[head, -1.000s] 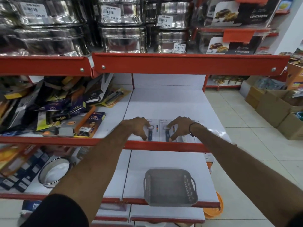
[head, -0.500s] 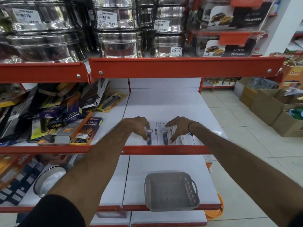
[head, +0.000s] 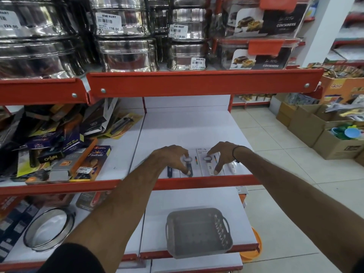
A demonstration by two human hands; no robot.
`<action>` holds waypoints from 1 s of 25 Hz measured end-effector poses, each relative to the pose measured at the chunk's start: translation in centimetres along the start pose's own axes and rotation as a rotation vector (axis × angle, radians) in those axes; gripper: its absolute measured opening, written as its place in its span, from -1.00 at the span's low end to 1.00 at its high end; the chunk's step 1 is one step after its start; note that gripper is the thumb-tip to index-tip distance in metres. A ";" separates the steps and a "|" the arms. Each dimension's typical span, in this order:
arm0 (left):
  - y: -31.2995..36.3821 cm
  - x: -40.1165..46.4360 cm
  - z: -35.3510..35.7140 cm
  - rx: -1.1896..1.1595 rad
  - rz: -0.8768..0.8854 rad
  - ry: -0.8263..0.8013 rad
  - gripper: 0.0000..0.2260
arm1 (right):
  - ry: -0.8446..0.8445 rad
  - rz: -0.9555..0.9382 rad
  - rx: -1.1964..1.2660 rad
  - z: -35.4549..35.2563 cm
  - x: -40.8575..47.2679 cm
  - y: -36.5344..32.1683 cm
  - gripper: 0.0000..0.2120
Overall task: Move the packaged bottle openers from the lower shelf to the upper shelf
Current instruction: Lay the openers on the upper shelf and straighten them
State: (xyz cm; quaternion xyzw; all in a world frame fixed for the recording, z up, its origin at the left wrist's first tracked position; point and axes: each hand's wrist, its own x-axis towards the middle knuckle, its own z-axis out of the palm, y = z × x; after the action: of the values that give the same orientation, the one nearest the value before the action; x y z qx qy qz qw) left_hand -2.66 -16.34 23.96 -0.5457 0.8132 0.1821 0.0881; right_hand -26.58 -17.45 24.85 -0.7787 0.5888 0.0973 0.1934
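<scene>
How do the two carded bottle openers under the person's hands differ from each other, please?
The dark blue-handled bottle opener lies under the left hand, while the white-handled bottle opener lies under the right hand. The blue one sits left of the white one. Both have a round metal head, lie flat on white cards, and rest near the shelf's red front edge.

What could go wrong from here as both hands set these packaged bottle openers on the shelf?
1. The packaged bottle openers lie close to the shelf's red front lip; a nudge from the left hand or right hand might tip them over.
2. Anything falling may miss the grey basket below.
</scene>
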 end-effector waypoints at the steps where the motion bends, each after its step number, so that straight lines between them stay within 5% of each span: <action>1: 0.0 0.0 0.0 -0.007 0.001 0.003 -0.20 | 0.005 -0.004 0.010 0.0 0.1 -0.1 -0.15; 19: 0.6 0.6 -0.4 -0.005 -0.035 -0.034 -0.27 | 0.023 0.017 0.043 0.0 0.2 -0.1 -0.09; 25: 3.7 1.4 -1.1 -0.052 0.072 0.097 -0.26 | 0.052 0.062 -0.052 -2.4 -1.8 4.1 -0.10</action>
State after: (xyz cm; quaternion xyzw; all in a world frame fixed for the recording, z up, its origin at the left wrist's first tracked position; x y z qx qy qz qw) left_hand -6.55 -16.73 25.24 -0.5265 0.8305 0.1797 0.0280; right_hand -31.21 -17.84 26.94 -0.7671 0.6148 0.0984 0.1546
